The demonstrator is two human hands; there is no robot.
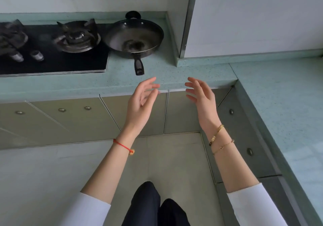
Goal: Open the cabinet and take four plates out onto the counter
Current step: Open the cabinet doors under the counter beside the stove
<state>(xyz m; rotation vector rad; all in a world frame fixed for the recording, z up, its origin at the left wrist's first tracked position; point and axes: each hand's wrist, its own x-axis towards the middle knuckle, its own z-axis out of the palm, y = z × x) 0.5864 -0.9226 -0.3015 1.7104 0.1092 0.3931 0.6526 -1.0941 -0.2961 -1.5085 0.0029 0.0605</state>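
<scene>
Your left hand (139,103) and right hand (201,98) were both raised in front of the surface (157,79) edge, palms turned toward each other and well apart. Fingers (150,82) on both hands were spread loosely open; neither hand held or touched anything.

The cabinet (145,113) doors below the surface were all shut. The door nearest your hands sat directly behind them, its seam (166,112) running down between the two hands. Round knobs (62,110) showed on the doors to the left and on the darker doors (244,138) along the right run.

No plates were visible; whether they were behind these doors could not be told.

On the surface, a dark pan (134,38) sat beside the stove (52,51), its handle (139,65) pointing toward you. The right-hand stretch of the surface was bare.
</scene>
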